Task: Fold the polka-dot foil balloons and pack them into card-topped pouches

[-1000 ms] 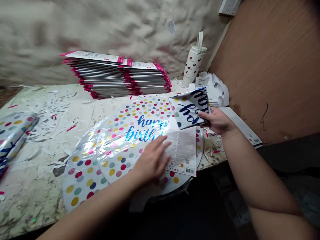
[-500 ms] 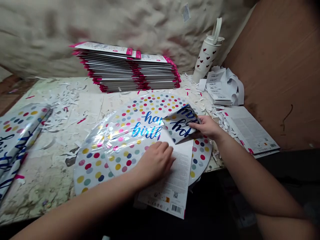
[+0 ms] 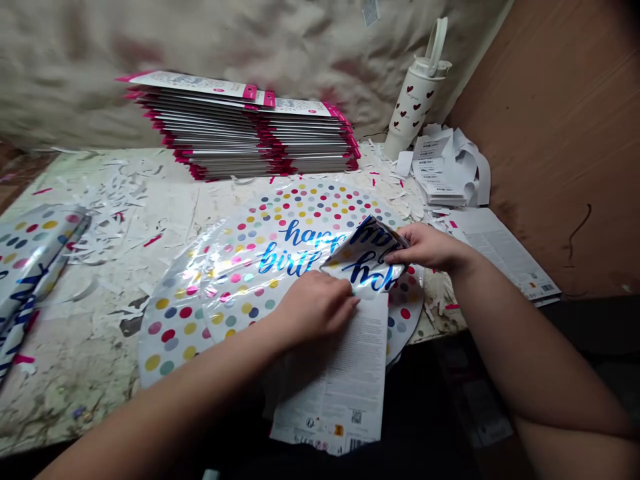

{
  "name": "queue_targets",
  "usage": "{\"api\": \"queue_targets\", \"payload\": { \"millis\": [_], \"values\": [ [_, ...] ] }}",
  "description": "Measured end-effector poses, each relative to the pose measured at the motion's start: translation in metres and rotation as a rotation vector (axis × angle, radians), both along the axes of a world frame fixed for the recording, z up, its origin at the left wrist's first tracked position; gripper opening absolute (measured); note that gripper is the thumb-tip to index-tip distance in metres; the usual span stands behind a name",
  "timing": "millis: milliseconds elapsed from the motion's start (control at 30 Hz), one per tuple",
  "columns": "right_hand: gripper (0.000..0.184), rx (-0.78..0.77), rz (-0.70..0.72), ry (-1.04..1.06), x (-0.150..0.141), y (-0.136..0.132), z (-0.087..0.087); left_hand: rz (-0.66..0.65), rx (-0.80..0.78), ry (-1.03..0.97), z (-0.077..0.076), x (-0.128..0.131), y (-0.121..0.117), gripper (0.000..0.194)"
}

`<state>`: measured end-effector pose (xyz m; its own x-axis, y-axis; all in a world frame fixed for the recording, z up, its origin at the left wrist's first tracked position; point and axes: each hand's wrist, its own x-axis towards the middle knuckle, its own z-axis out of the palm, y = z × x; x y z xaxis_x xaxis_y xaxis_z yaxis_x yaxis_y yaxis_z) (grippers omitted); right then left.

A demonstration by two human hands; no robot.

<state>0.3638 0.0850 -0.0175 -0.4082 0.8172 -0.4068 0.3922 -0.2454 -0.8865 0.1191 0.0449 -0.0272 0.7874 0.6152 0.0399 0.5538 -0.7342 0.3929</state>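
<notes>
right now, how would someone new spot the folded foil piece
On the pale table, find the large round dotted sheets lying in front of the person. Over their right side, the right hand grips the folded foil piece. Unlike those flat sheets, it is folded small; unlike the foil at the far left, it is in a hand.

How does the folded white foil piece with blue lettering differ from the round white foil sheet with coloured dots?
The folded foil piece is held in the right hand, while the round foil sheet lies over the pale, scuffed table. The folded foil piece is a compact packet; the round foil sheet is spread out and covers more area. Both are shiny and white with blue script lettering.
</notes>
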Motion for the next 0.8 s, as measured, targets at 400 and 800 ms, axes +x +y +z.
{"api": "queue_targets", "payload": {
  "millis": [400,800],
  "values": [
    [0.017,0.290,0.133,-0.279,-0.057,0.009,0.040,0.003,0.338,0.097,0.017,0.005,-0.035,0.015],
    [0.007,0.373,0.036,-0.346,-0.074,-0.012,0.050,0.102,0.208,-0.060,0.027,0.003,-0.043,0.016]
  ]
}}
